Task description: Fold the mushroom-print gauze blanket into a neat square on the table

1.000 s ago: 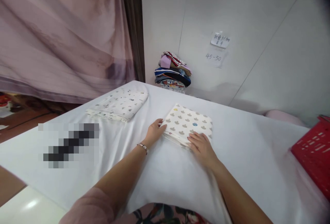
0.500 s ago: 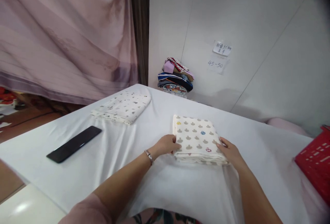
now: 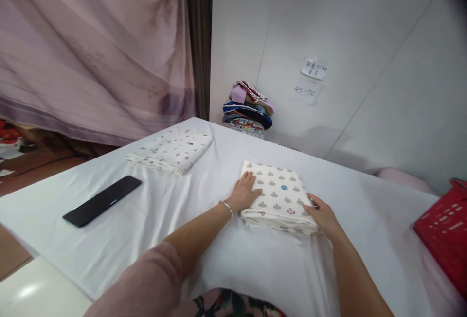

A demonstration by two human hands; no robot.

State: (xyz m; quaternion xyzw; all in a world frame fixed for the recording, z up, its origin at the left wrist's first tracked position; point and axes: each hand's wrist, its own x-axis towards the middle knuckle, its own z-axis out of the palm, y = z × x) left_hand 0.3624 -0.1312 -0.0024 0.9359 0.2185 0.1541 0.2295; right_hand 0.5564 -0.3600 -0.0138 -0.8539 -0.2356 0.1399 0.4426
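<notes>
A folded white cloth (image 3: pixel 279 195) with grey shapes and a few coloured ones lies in front of me in a thick, neat square. My left hand (image 3: pixel 246 193) rests flat on its left side, fingers stretched out, with a bracelet at the wrist. At the right edge, my right hand (image 3: pixel 319 212) grips the cloth, thumb on top and fingers along the side, partly hidden. Layered folds show along the near edge.
The white-covered table (image 3: pixel 175 239) also holds another folded patterned cloth (image 3: pixel 175 149) and a black flat slab (image 3: pixel 102 200). Behind it stands a stack of folded fabrics (image 3: pixel 248 108) by the wall. A red basket (image 3: pixel 443 229) is at the right.
My left hand has moved from pinching the cloth's left edge to lying flat on top of it. My right hand stays at the right edge.
</notes>
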